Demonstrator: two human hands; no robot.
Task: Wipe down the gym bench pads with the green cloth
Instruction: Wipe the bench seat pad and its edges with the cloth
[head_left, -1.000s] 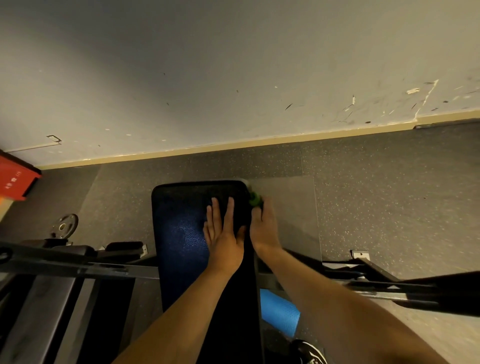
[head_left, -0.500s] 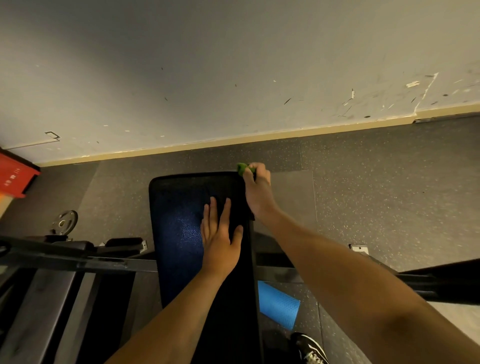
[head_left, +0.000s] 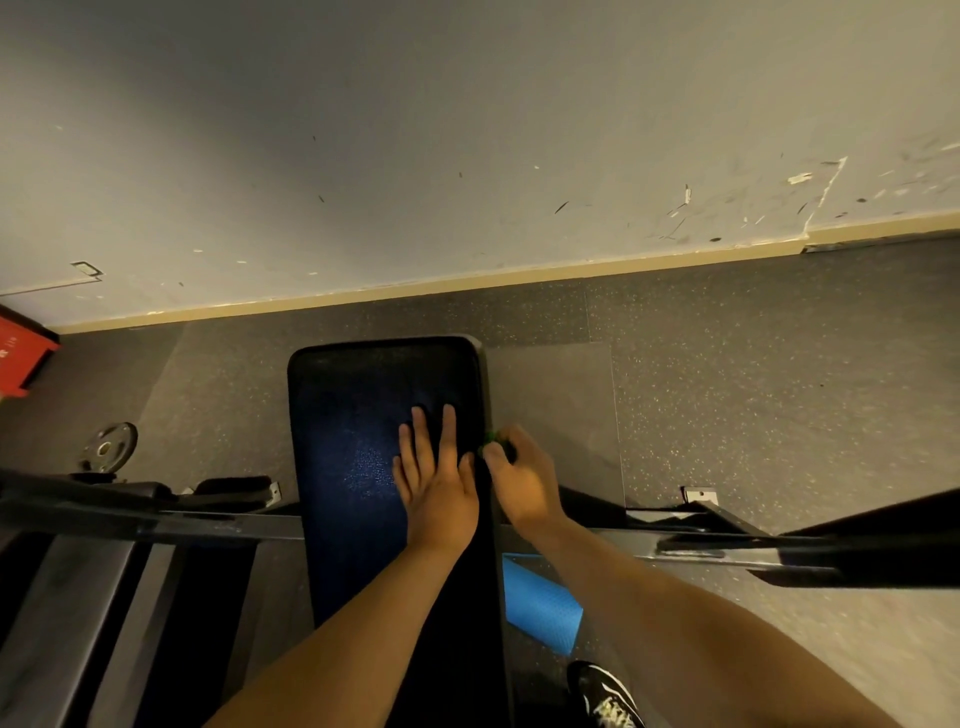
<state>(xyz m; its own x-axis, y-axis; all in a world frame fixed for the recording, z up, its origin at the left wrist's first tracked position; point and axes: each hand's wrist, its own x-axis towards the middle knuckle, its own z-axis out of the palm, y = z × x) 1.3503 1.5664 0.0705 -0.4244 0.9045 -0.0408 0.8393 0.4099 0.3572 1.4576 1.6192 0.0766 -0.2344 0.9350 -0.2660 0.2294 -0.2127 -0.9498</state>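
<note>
While the left hand (head_left: 439, 483) lies flat on the bench pad (head_left: 353, 457), fingers (head_left: 449, 421) straight and spread and pointing toward the far end, the right hand (head_left: 524, 480) works at the pad's right side edge. Its fingers are curled round the green cloth (head_left: 491, 435), of which only a small bunched tuft shows above the knuckles; the rest is hidden inside the grip. The cloth sits against the pad's right edge, roughly midway between the far end and the metal frame bar (head_left: 218, 525) that crosses under the pad.

Judgement on progress: wiping is under way, and the step in hand appears to be the right side face of the pad, not the top. The left hand seems only to brace the person. The top surface shows a patchy blue sheen left of the left hand; whether that is wetness from the cloth or just reflected light cannot be told, so the share of the top already covered is unknown. No visible mark separates wiped from unwiped areas.

Probably left: the remaining run of the right edge, the far end, the left edge, and any other pad nearer the person, which lies in shadow.

Nearby: blue mat (head_left: 540, 608) on the floor right of the bench, a black shoe (head_left: 605, 696) near it, a weight plate (head_left: 110, 446) at far left.
</note>
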